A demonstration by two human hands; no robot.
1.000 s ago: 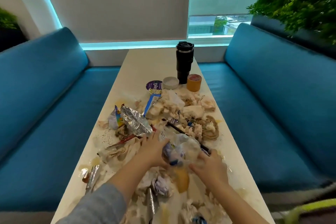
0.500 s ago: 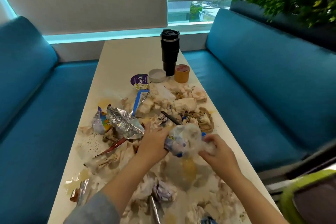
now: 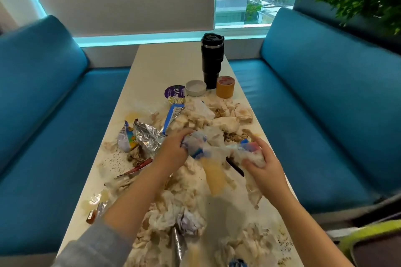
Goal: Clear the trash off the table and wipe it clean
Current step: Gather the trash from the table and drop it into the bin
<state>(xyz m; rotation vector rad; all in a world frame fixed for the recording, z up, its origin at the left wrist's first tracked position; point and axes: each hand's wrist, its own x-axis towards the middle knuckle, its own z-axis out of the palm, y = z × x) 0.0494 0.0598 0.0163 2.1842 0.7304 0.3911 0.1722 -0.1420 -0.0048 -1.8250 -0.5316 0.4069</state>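
Observation:
A long white table (image 3: pixel 160 67) is littered with crumpled, stained tissues (image 3: pixel 186 208), foil wrappers (image 3: pixel 147 136) and crumbs. I hold a clear crumpled plastic bag (image 3: pixel 217 147) with blue and red print, stretched between both hands above the mess. My left hand (image 3: pixel 173 149) grips its left end, my right hand (image 3: pixel 262 162) its right end. A wet yellowish part of the bag hangs down between them. Under the bag lies a dark plastic fork (image 3: pixel 235 168), partly hidden.
At the table's far end stand a black tumbler (image 3: pixel 211 60), a roll of brown tape (image 3: pixel 225 86), a small white lid (image 3: pixel 195 87) and a purple round sticker (image 3: pixel 174 91). Blue benches (image 3: pixel 314 115) flank the table. A green-edged bin (image 3: pixel 373 243) sits at the lower right.
Both hands have lifted the plastic bag and pulled it apart sideways; my right hand moved right and up. The camera has swung a little back to the left.

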